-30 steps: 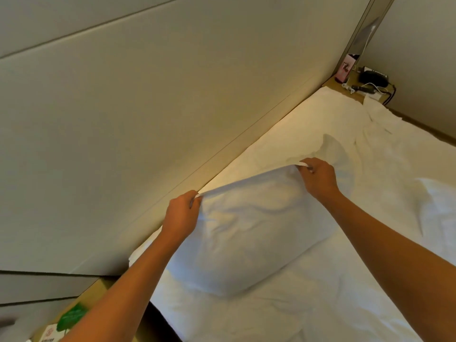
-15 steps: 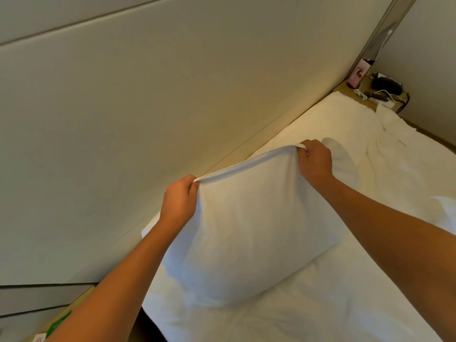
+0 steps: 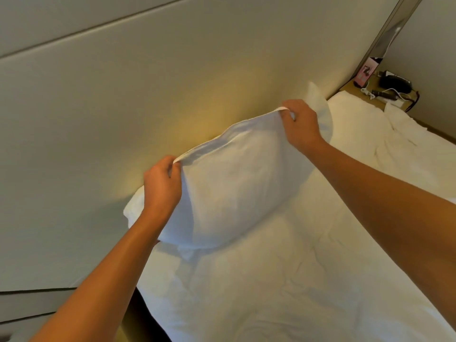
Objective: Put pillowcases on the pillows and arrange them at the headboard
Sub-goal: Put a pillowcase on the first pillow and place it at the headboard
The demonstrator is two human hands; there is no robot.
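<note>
A white pillow in its pillowcase [image 3: 234,188] hangs lifted over the bed [image 3: 283,280], close to the padded headboard [image 3: 148,95]. My left hand [image 3: 161,186] pinches the case's top edge at its left corner. My right hand [image 3: 299,122] grips the same edge at the right corner. The pillow's lower end rests on the white sheet. Behind my right hand the tip of another white pillow [image 3: 320,107] leans on the headboard, mostly hidden.
A bedside shelf [image 3: 355,88] at the far right corner carries a pink card [image 3: 367,74], a black device [image 3: 394,82] and white cables. Rumpled white bedding [image 3: 399,139] lies along the right. A dark gap [image 3: 138,317] runs beside the mattress at the lower left.
Both hands have raised the pillow by its top edge and carried it up toward the headboard. The view has tilted up and to the right.
</note>
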